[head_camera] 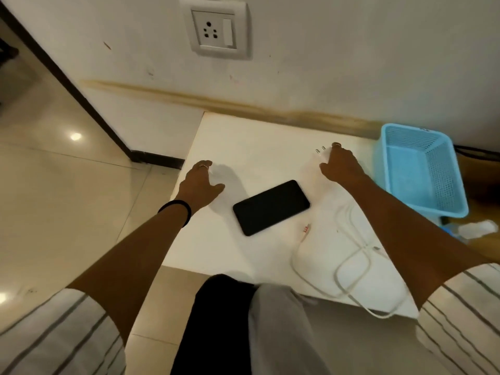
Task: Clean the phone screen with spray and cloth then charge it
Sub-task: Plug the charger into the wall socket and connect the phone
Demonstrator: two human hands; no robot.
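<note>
Head view. The phone [271, 207] lies flat on the white tabletop [251, 147], dark screen up, between my two hands. My left hand [198, 182] rests palm down on the tabletop, its grip loose and clamped on nothing. My right hand [341, 165] has its grip closed on the white charger plug [322, 155], two pins showing. The white cable [349, 266] loops toward the near edge; its small red label is unreadable. A blue basket [422, 169] stands just beside my right forearm. A wall socket [215, 29] sits above.

one phone [271, 207], one charger plug [321, 155], one cable [349, 266], one basket [422, 169], one wall socket [215, 29], two hands were visible
</note>
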